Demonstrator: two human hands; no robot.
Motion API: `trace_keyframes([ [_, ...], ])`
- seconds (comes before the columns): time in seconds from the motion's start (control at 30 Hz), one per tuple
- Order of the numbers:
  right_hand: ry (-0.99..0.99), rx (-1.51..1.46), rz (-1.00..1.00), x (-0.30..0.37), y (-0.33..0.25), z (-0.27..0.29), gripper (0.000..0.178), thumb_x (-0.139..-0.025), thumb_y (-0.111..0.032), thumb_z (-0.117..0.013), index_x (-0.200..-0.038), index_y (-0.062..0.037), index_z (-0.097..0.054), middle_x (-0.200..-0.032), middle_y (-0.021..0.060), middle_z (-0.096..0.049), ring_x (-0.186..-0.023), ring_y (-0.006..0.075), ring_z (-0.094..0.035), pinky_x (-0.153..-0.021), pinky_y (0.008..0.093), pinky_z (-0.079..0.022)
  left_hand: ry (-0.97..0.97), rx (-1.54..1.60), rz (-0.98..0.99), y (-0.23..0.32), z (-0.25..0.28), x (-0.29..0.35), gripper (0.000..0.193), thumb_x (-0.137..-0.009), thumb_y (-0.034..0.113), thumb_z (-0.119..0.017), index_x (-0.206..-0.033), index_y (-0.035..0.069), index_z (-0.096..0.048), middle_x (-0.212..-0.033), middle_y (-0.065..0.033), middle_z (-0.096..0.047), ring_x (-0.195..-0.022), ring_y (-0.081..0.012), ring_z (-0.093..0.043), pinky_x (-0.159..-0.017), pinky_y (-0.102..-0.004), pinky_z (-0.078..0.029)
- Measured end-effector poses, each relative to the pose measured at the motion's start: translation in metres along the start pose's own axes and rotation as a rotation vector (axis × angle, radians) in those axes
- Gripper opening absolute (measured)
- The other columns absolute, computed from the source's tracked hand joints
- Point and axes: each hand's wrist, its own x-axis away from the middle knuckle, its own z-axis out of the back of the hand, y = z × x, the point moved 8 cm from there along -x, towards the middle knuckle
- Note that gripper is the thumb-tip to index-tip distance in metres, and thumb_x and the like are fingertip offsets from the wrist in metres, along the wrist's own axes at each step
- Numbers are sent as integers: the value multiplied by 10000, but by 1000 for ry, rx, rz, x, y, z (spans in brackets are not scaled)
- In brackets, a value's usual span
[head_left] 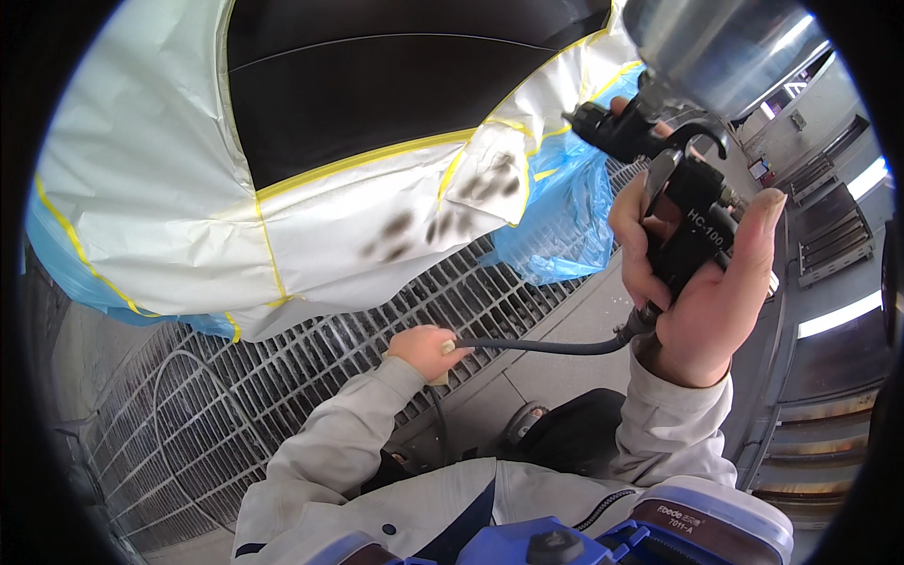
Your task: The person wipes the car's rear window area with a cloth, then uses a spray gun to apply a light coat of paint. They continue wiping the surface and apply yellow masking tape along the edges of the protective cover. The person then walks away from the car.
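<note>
Holds a black spray gun (695, 221) with a silver metal cup (725, 52) raised at right, in a right hand (699, 320) curled round it. Grips a dark flexible hose (546, 348) and a small pale-yellow pad (447, 347) in the closed left hand (419, 351).

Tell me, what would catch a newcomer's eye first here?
The spray gun with its shiny metal cup stands out at upper right, held in the right grip. Next comes the black panel at top centre, edged with yellow tape, dark smudges below.
</note>
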Motion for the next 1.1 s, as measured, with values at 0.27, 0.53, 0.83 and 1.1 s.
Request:
trace_keyframes([
  [0.27,-94,-115,-70,8,2,1,948,-1142,-744,-181,-1503,50,-552,-743,99,-576,-465,86,-332,-442,266,-265,-28,37,-1,4,-2,3,403,-923,609,-791,-936,209,-841,-875,-75,-769,-889,-348,-744,-759,-473,-591],
  [0.53,-40,-148,-67,13,13,11,935,-1145,-733,-185,-1495,48,-562,-742,111,-573,-447,83,-306,-440,263,-260,-32,-17,36,0,-1,9,395,-923,606,-792,-936,215,-843,-912,-69,-777,-914,-340,-747,-770,-471,-589],
  [0.83,80,-383,-123,36,42,16,993,-1129,-759,-190,-1579,89,-445,-772,57,-538,-477,73,-333,-460,240,-279,-184,-127,216,-32,-10,19,348,-938,528,-785,-1015,191,-824,-992,-118,-777,-998,-382,-736,-830,-525,-577],
  [1.1,99,-718,-187,57,68,1,984,-1070,-850,-174,-1430,-18,-557,-771,141,-583,-495,110,-388,-486,264,-341,-240,-225,316,-61,21,27,321,-933,144,-702,-1229,212,-802,-1243,-114,-773,-1195,-380,-709,-990,-505,-578],
])
